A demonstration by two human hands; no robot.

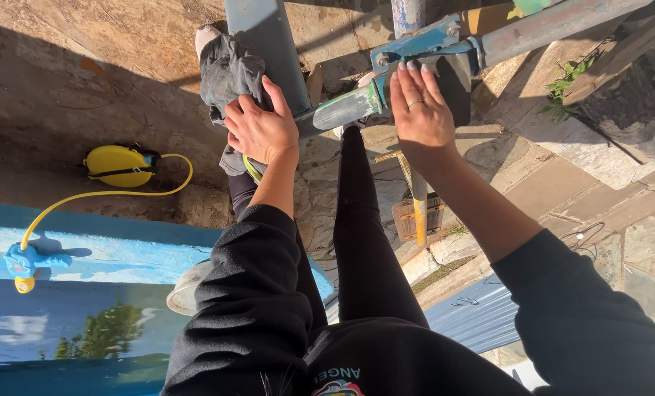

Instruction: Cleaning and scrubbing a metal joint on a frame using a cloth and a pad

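Observation:
My left hand (pixel 260 130) grips a dark grey rag (pixel 228 72) and presses it against a grey metal post (pixel 269 44) of a scaffold frame. My right hand (pixel 420 111), with a ring on one finger, rests flat with fingers together on a blue and grey metal clamp joint (pixel 415 48) where a horizontal tube (pixel 547 26) meets the frame. Both arms wear black sleeves. My black-clad legs hang down below the hands.
Far below lie stone paving (pixel 122 51), a yellow sprayer tank (pixel 118 165) with a yellow hose (pixel 93 194) and blue nozzle (pixel 27 260), a blue pool edge (pixel 107 249) with water, a white bucket (pixel 188 290) and a yellow-handled tool (pixel 419 202).

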